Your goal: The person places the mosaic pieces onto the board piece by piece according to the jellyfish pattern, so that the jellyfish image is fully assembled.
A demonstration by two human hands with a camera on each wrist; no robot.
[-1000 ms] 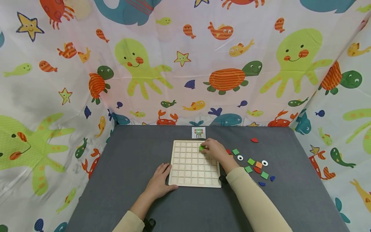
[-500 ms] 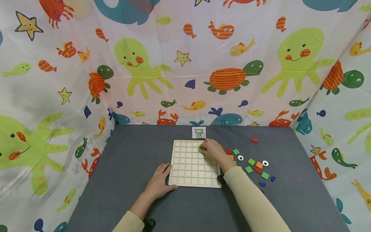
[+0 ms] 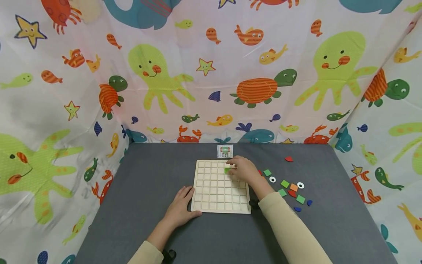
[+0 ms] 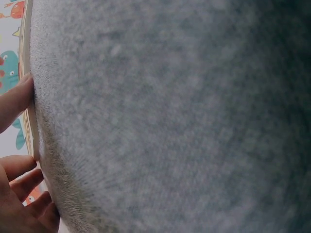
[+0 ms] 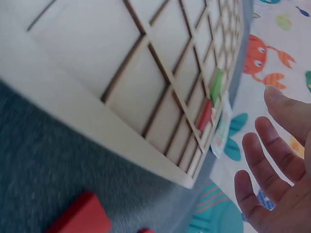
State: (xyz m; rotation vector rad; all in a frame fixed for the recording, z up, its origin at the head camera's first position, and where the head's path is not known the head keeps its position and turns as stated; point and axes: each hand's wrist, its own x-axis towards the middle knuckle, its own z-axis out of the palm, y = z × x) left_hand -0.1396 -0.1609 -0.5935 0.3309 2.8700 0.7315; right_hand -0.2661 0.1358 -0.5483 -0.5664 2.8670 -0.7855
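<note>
One green tile (image 3: 227,170), just left of the parted right hand (image 3: 244,170)

The relation that seems to matter most is a short sideways one. The green tile is seen lying on the board (image 3: 214,198), close to its far edge and right of its middle, while the right hand is poised over the far right part, with its fingertips pointed left. From that grip the tile lies just to the left, and it is far nearer to the right hand than to the left hand (image 3: 180,208).

No long axis is offered by the tile, which looks square, its sides roughly in line with the grid. Whether it is fully seated cannot be told. In the right wrist view, thumb and fingers are seen spread apart with nothing held between them, and no contact with the tile is shown. A red piece (image 5: 205,114) is shown there too, on the board beside the tile, on the side of the far right corner; from above it is covered by the hand.

The board is touched at its near left corner by the left hand, fingers laid along the left edge and thumb at the near edge. A card (image 3: 225,151) is placed just beyond the far edge, and loose pieces (image 3: 294,187) are scattered to the right.
</note>
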